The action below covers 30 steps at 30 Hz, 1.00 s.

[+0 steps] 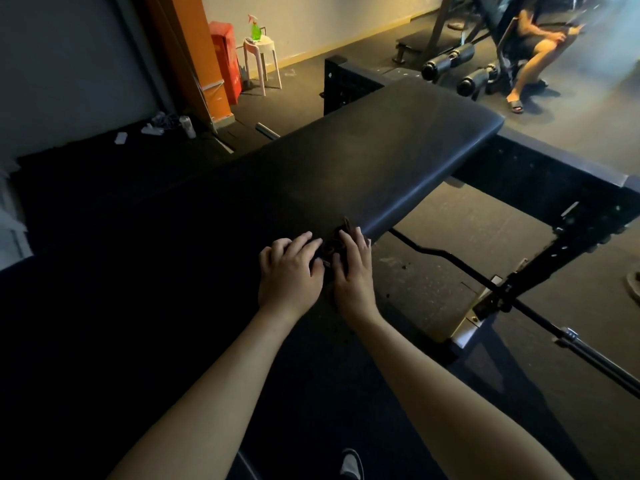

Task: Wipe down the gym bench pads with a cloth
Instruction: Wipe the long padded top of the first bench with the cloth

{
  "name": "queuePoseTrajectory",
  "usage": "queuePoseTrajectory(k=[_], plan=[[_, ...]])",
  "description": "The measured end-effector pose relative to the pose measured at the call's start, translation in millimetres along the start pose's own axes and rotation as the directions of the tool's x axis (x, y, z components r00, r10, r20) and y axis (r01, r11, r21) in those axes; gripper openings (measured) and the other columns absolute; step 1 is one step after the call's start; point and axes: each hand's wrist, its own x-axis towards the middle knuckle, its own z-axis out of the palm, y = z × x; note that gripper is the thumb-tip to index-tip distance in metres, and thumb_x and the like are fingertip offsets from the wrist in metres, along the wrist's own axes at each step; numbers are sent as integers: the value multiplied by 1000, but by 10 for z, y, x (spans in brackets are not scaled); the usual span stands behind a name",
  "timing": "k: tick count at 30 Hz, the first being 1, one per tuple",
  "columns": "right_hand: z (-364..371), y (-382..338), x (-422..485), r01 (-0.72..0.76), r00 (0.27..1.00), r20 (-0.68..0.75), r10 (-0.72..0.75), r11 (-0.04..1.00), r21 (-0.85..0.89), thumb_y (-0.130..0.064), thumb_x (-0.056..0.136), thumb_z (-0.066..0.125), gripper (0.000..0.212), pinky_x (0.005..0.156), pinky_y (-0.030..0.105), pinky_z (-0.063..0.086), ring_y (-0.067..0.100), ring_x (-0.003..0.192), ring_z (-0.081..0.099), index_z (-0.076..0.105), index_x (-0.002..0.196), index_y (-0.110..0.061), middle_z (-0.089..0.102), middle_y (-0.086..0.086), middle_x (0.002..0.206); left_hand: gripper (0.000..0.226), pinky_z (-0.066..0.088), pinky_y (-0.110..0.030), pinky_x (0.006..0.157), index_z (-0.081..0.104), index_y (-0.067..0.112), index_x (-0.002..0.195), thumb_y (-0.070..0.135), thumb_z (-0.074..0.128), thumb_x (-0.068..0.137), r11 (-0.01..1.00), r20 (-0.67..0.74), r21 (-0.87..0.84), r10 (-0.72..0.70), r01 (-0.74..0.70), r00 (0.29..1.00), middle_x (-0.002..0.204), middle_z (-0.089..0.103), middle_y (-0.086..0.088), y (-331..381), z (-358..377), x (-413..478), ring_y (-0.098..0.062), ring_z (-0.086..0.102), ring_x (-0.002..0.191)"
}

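A dark cloth point(333, 244) is bunched at the near end of the black bench pad point(398, 150) and pinned under both hands, probably to be gathered for a push along the pad. The right hand point(353, 271) is laid flat on it, fingers straight. The left hand point(290, 273) is bent over its edge, and a grip cannot be confirmed. Around the smooth pad, dim rubber flooring point(450, 209), a barbell point(588, 350) and a green spray bottle point(255, 31) on a stool point(260, 50) are seen.

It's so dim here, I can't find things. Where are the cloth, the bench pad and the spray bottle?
cloth point(331, 244): head view, bunched dark middle.
bench pad point(398, 150): head view, bare top surface.
spray bottle point(256, 32): head view, green body.
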Motion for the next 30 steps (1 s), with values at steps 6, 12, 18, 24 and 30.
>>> queuePoseTrajectory(k=[6,12,18,24,30], plan=[[-367,96,659,-188,969,-150,195,981,55,-30,105,44,48,122,58,10,24,153,-5,34,152,-33,5,-5,167,43,33,-42,107,57,32,139,43,44,100,998,-46,45,42,-40,998,148,50,11,44,95,93,-17,45,126],[-242,-37,349,-99,992,-74,104,993,64,-38,106,41,41,122,43,5,14,153,-4,43,146,-32,13,-16,163,39,33,-42,109,63,31,133,43,48,99,999,-89,31,-37,40,995,142,56,10,168,103,146,-16,47,125],[-540,170,945,-185,968,-160,192,981,56,-29,106,43,42,123,52,12,23,153,1,43,148,-30,12,-7,165,44,30,-43,112,54,32,140,46,40,101,997,11,34,71,-72,997,150,48,9,516,265,544,-16,40,132],[-473,108,810,-166,961,-190,202,967,192,-30,106,41,46,122,43,19,11,151,9,36,152,-31,11,-14,164,43,32,-43,110,56,33,139,46,38,102,997,-36,45,61,-59,998,149,50,10,509,319,539,-17,43,130],[-561,261,912,-152,974,-148,173,978,140,-27,106,43,47,123,44,17,12,152,6,35,152,-29,8,-10,166,43,25,-42,114,51,36,143,44,40,102,995,53,13,97,-98,994,155,42,12,632,351,760,-16,36,135]])
